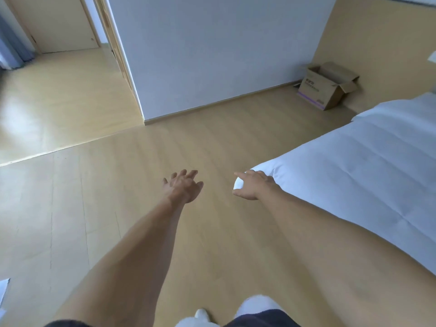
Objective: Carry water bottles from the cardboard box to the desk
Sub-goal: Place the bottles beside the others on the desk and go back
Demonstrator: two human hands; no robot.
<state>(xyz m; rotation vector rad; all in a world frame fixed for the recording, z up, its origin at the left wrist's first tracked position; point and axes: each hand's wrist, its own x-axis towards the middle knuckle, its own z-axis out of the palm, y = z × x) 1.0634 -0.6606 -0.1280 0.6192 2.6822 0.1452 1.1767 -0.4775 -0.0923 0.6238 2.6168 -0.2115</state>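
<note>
Two empty, slack-fingered hands, my left (pixel 182 188) and right (pixel 252 185), face the open brown cardboard box (pixel 328 87) well ahead, nearer my right.

I see a brown open-flapped cardboard box (pixel 326 87) with dark print and a purple stripe along its base, at the far edge of the pale tan wood-plank floor (pixel 118 197). The flat painted wall (pixel 212 48) reads plain bluish-white with a tan skirting. The creased bed sheet (pixel 377 149) is plain white. The shorts (pixel 264 319) are dark navy.
</note>
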